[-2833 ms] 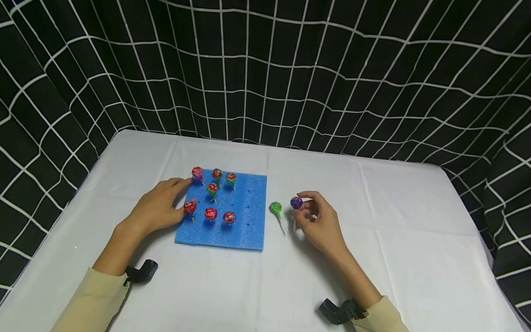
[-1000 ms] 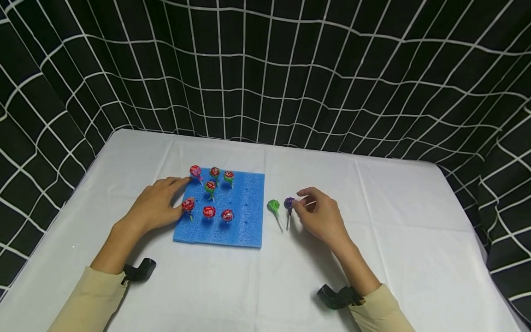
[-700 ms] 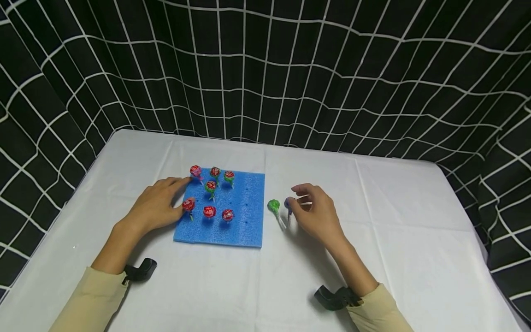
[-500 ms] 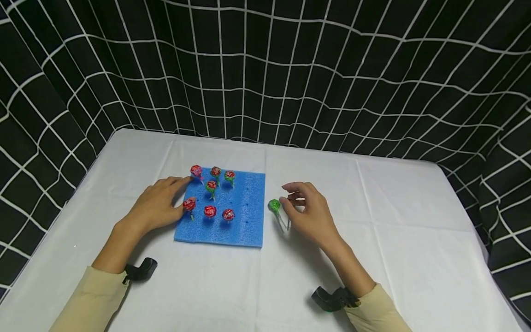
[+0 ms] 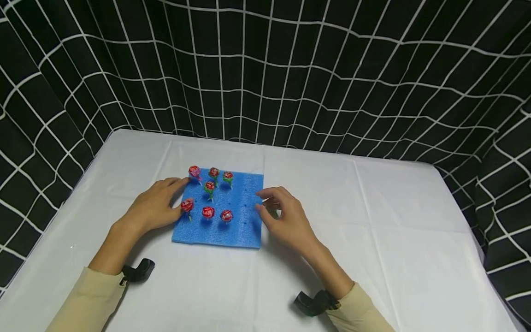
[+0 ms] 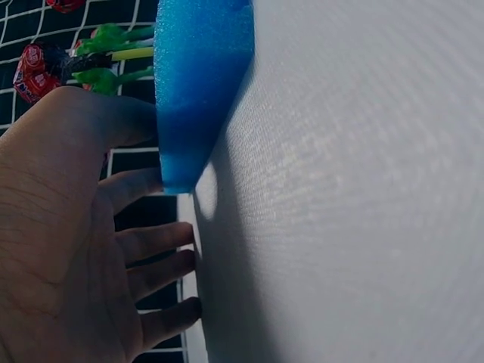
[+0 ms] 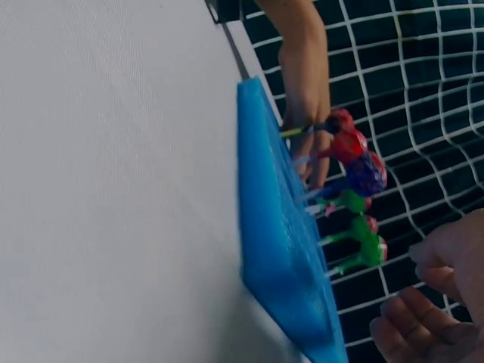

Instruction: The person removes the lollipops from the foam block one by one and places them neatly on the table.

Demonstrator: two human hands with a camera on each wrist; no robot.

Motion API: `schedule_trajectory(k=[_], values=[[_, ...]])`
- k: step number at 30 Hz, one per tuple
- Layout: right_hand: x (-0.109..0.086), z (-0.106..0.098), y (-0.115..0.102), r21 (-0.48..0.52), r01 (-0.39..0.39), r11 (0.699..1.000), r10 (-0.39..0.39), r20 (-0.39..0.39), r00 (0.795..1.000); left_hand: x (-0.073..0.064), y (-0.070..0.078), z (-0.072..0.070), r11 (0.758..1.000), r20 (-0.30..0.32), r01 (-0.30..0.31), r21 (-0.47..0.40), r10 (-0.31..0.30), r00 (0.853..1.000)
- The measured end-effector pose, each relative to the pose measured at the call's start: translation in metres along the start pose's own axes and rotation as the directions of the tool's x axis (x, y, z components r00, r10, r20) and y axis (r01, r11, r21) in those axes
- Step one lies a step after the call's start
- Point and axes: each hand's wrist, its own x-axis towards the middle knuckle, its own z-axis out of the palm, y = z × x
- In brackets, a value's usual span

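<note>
Several lollipops stand in a square blue foam block (image 5: 244, 235), among them a pink one (image 5: 194, 172) at the far left corner and a red one (image 5: 208, 212) in the near row. My left hand (image 5: 151, 207) rests at the block's left side, thumb and index finger spread along its edge. My right hand (image 5: 288, 222) hovers at the right edge, thumb and index finger apart with nothing between them. Through its fingers shows a bit of a green lollipop (image 5: 274, 214); the purple lollipop is hidden behind this hand. The right wrist view shows those fingers (image 7: 412, 321) bare.
Small holes (image 5: 245, 223) dot the right part of the block. A white cloth (image 5: 394, 221) covers the table, and a black curtain with white grid lines (image 5: 265, 74) hangs behind it. Black cameras (image 5: 138, 271) sit on both wrists.
The right hand has let go of the purple lollipop beside the green one, then moved left over both to the foam block's right edge. My left hand stays put.
</note>
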Motion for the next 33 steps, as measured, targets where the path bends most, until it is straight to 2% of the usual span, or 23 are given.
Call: schedule_trajectory(k=[6, 13, 18, 25, 33], values=[[0.000, 0.014, -0.005, 0.052, 0.042, 0.998, -0.046, 0.073, 0.996, 0.000, -0.001, 0.002, 1.000, -0.011, 0.001, 0.004, 0.000, 1.000], [-0.001, 0.028, -0.007, 0.108, 0.042, 0.993, -0.059, 0.157, 0.986, -0.002, -0.003, 0.005, 1.000, -0.023, -0.006, -0.003, 0.006, 1.000], [-0.002, 0.038, -0.007, 0.142, 0.061, 0.988, -0.086, 0.173, 0.981, -0.002, -0.003, 0.005, 1.000, -0.030, -0.007, -0.008, 0.007, 1.000], [-0.001, 0.048, -0.005, 0.123, 0.045, 0.991, -0.066, 0.171, 0.983, 0.001, -0.001, 0.005, 1.000, -0.024, -0.003, -0.015, 0.003, 1.000], [0.001, 0.058, -0.005, 0.166, 0.052, 0.985, -0.078, 0.157, 0.984, -0.001, 0.001, 0.001, 1.000, -0.022, 0.001, -0.016, -0.002, 1.000]])
